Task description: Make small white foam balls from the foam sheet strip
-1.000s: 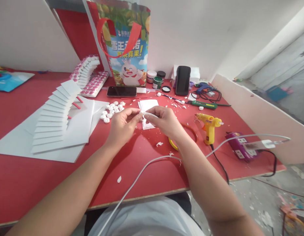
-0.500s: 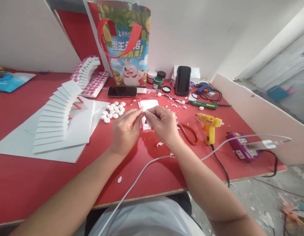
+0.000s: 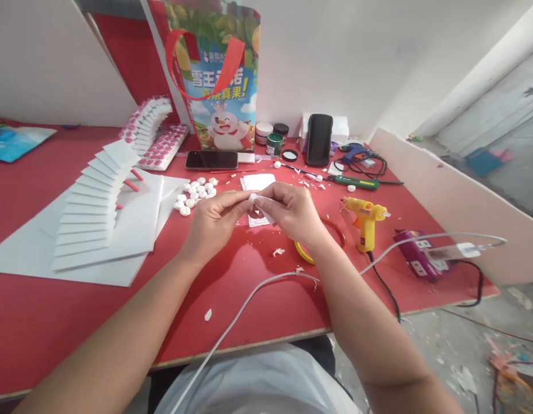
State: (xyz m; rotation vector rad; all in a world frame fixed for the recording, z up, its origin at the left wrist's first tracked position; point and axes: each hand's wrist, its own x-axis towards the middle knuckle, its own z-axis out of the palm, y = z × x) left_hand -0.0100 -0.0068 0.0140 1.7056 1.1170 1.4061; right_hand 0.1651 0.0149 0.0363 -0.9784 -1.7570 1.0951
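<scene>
My left hand and my right hand meet over the middle of the table, fingertips pinched together. Between them is a small white strip, perhaps paper or foam, with its upper end partly covered by my fingers. Just below lie white sheets, half hidden by the hands. To the left of my left hand sits a cluster of small white rolled pieces. Beneath my right wrist is a tool with one yellow and one orange handle; its jaws are hidden.
White boards carry a fanned stack of white strips at left. Behind stand a printed bag, phone and paint jars. A yellow glue gun and purple box are at right. A white cable crosses the front.
More of the white strip shows between my fingertips, and my fingers have shifted around it. The yellow handle now shows beside my right wrist. The whole view has moved slightly.
</scene>
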